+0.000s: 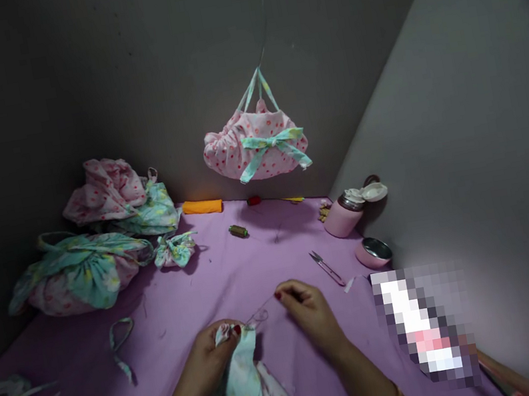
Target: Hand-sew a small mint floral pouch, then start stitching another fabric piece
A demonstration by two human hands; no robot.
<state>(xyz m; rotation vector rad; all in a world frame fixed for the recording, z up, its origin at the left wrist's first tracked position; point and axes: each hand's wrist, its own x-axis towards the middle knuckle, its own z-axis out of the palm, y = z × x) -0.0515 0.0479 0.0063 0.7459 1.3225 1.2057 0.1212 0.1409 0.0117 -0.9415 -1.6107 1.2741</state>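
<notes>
My left hand (219,351) pinches a gathered edge of mint and pink printed fabric (244,377), which hangs down toward the lower edge of the view. To its right, my right hand (312,315) is raised a little, thumb and forefinger pressed together on a thin sewing thread (265,304). The thread runs from the fabric edge to those fingertips, with a loose loop near the fabric. Whether a needle sits in the fingers is too small to tell. Beyond my right hand lie pink-handled thread snips (328,270), touched by neither hand.
Gathered fabric bags (89,274) are piled at the left, beside a small fabric pouch (174,250). A dotted bag (260,144) hangs from a cord. A green thread spool (238,231), an orange cloth (202,207), a pink flask (343,215) and its cup (374,253) stand farther back.
</notes>
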